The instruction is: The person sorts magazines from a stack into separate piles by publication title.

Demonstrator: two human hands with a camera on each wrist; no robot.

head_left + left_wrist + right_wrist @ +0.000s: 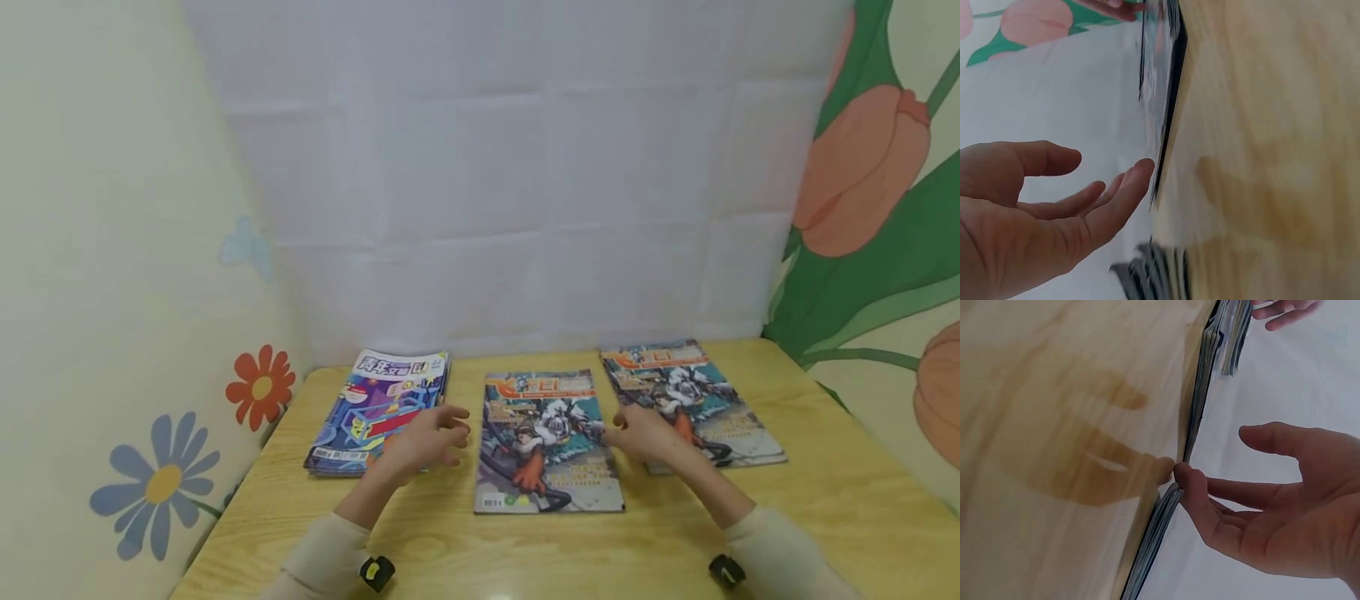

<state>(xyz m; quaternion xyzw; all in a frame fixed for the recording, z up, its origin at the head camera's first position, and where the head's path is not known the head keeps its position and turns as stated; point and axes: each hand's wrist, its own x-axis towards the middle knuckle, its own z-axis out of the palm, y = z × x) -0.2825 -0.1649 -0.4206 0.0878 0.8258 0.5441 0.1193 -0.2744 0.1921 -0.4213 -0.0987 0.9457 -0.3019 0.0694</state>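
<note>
In the head view a magazine (540, 492) with a robot-like figure on its cover lies flat in the middle, between both hands. My left hand (423, 442) is held over the right side of a purple-covered magazine stack (352, 417), its fingers loosely bent and nothing in them. My right hand (645, 432) hovers between the middle magazine and a right-hand magazine stack (738, 425) with the same cover. In the right wrist view, the lowest fingertip (1185, 475) is right at the edges of the magazines, thumb spread away. Part of each outer stack is hidden behind a hand.
The wooden table (525, 558) runs back to a white cloth (510, 208) hung upright behind it. Painted walls with flowers (262, 387) stand on both sides. Dark devices sit under the wrists, one by the left sleeve (377, 573).
</note>
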